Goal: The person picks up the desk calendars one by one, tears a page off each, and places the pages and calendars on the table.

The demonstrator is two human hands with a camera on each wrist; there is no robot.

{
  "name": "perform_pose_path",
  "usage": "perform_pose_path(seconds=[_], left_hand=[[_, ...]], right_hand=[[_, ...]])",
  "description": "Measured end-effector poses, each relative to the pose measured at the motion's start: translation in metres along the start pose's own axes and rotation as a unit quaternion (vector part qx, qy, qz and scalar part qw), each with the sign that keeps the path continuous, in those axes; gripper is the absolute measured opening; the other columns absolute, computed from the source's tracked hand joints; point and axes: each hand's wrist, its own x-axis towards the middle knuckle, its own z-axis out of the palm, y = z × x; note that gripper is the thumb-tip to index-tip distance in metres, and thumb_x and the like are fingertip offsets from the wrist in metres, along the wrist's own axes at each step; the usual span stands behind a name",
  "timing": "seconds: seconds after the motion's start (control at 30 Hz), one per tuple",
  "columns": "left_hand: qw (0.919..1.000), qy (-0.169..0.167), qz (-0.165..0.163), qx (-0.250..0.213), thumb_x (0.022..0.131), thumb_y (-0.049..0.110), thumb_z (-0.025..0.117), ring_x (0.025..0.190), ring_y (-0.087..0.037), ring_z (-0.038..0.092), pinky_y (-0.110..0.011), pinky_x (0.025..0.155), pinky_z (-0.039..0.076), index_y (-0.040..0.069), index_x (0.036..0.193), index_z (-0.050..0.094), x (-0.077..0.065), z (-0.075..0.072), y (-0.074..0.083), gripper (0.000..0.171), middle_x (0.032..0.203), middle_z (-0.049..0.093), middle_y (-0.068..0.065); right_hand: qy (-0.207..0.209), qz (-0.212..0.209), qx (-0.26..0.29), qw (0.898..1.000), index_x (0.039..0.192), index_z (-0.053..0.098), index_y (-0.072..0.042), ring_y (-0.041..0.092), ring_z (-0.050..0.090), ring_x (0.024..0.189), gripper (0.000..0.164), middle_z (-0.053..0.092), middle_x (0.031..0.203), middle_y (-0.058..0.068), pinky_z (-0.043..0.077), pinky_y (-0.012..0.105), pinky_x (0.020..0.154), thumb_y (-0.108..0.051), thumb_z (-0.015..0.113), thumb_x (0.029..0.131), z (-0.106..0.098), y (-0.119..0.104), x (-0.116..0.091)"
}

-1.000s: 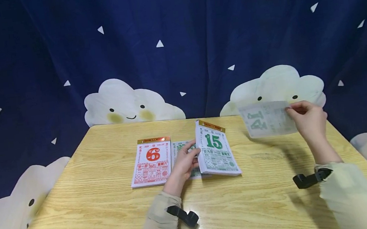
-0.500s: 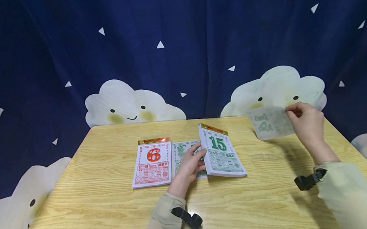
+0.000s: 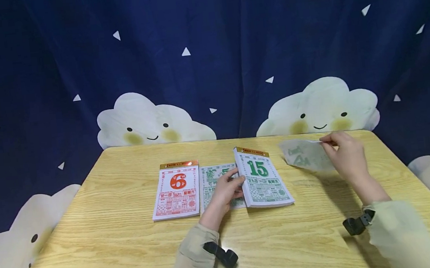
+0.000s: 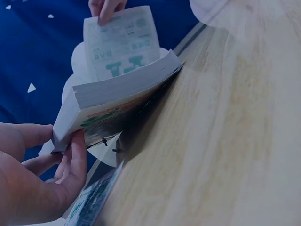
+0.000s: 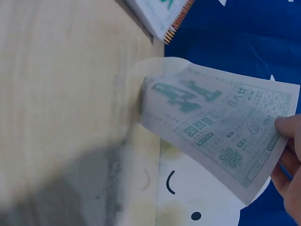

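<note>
My left hand (image 3: 226,189) grips the left edge of a thick tear-off calendar (image 3: 266,181) showing a green 15. In the left wrist view, thumb and fingers pinch the pad (image 4: 127,89) near one corner, and its left side is tilted up off the table. On the right, my right hand (image 3: 347,155) pinches a loose thin calendar page (image 3: 305,154) by one edge, held above the table. The right wrist view shows a green 14 on this page (image 5: 211,127), which bends slightly.
A tear-off calendar with a red 6 (image 3: 176,190) lies flat on the wooden table (image 3: 111,232) at the left. Beside it lies a loose green-printed page (image 3: 210,180), partly hidden by my left hand. A dark blue curtain (image 3: 204,30) with clouds hangs behind the table.
My right hand has lowered and moved left with the loose page, which now hangs nearer the table. The 15 calendar has shifted slightly right with my left hand on it.
</note>
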Motion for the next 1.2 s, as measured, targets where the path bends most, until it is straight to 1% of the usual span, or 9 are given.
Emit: perform_pose_path(seconds=[0.1, 0.23, 0.43, 0.67, 0.8, 0.9, 1.0, 1.2], left_hand=[[0.9999, 0.003, 0.000, 0.013, 0.086, 0.016, 0.059, 0.069, -0.012, 0.056, -0.026, 0.064, 0.053, 0.010, 0.134, 0.045, 0.000, 0.000, 0.001, 0.050, 0.096, 0.055, -0.009], [0.9997, 0.012, 0.003, 0.023, 0.086, 0.016, 0.059, 0.070, -0.013, 0.057, -0.027, 0.066, 0.054, 0.010, 0.133, 0.046, 0.000, 0.000, 0.003, 0.049, 0.096, 0.055, -0.010], [0.9991, 0.033, 0.007, 0.027, 0.086, 0.012, 0.059, 0.069, -0.012, 0.058, -0.030, 0.068, 0.055, 0.006, 0.131, 0.047, -0.001, 0.001, 0.004, 0.047, 0.094, 0.056, -0.009], [0.9987, 0.040, 0.017, 0.026, 0.083, 0.002, 0.060, 0.073, -0.014, 0.058, -0.036, 0.073, 0.054, 0.003, 0.129, 0.049, -0.002, 0.004, 0.003, 0.047, 0.100, 0.057, -0.012], [0.9973, 0.044, 0.026, 0.051, 0.081, -0.001, 0.060, 0.074, -0.015, 0.058, -0.034, 0.071, 0.054, 0.003, 0.127, 0.052, -0.001, 0.006, 0.002, 0.046, 0.101, 0.057, -0.013], [0.9949, 0.050, 0.034, 0.081, 0.080, -0.002, 0.060, 0.074, -0.015, 0.058, -0.033, 0.070, 0.054, 0.003, 0.125, 0.053, -0.001, 0.008, 0.001, 0.046, 0.100, 0.058, -0.012], [0.9927, 0.055, 0.039, 0.100, 0.079, -0.003, 0.061, 0.074, -0.014, 0.058, -0.031, 0.069, 0.054, 0.002, 0.125, 0.054, 0.000, 0.010, 0.000, 0.047, 0.100, 0.058, -0.012], [0.9887, 0.066, 0.032, 0.131, 0.077, -0.005, 0.061, 0.075, -0.014, 0.058, -0.026, 0.066, 0.054, 0.004, 0.125, 0.053, 0.001, 0.013, 0.000, 0.050, 0.100, 0.058, -0.010]], right_hand=[[-0.023, -0.013, -0.003, 1.000, 0.082, 0.067, -0.001, 0.029, 0.059, 0.070, 0.004, 0.062, 0.077, 0.015, 0.046, 0.044, 0.061, 0.000, 0.066, 0.078, 0.002, -0.003, -0.009], [-0.047, -0.015, 0.001, 0.999, 0.081, 0.067, -0.002, 0.027, 0.058, 0.069, 0.004, 0.062, 0.078, 0.013, 0.046, 0.043, 0.058, 0.000, 0.066, 0.078, 0.002, -0.007, -0.020], [-0.072, -0.020, 0.002, 0.997, 0.080, 0.066, -0.004, 0.025, 0.060, 0.069, 0.006, 0.062, 0.078, 0.010, 0.048, 0.041, 0.059, 0.001, 0.066, 0.076, 0.003, -0.007, -0.034], [-0.096, -0.037, -0.009, 0.995, 0.077, 0.067, -0.005, 0.021, 0.059, 0.064, 0.005, 0.063, 0.074, 0.007, 0.048, 0.038, 0.055, -0.001, 0.068, 0.074, 0.006, -0.006, -0.047], [-0.126, -0.031, -0.016, 0.991, 0.076, 0.066, -0.006, 0.021, 0.059, 0.065, 0.005, 0.062, 0.074, 0.006, 0.048, 0.039, 0.056, -0.002, 0.068, 0.073, 0.008, -0.006, -0.053], [-0.168, -0.022, -0.022, 0.985, 0.076, 0.066, -0.007, 0.021, 0.059, 0.066, 0.005, 0.062, 0.075, 0.006, 0.048, 0.039, 0.058, -0.003, 0.067, 0.074, 0.009, -0.005, -0.056], [-0.216, -0.015, -0.026, 0.976, 0.076, 0.066, -0.007, 0.020, 0.059, 0.067, 0.004, 0.062, 0.075, 0.005, 0.048, 0.038, 0.059, -0.004, 0.067, 0.075, 0.009, -0.004, -0.059], [-0.289, -0.001, -0.036, 0.957, 0.074, 0.065, -0.009, 0.015, 0.057, 0.065, 0.003, 0.063, 0.075, 0.002, 0.047, 0.035, 0.058, -0.008, 0.067, 0.076, 0.011, -0.005, -0.061]])
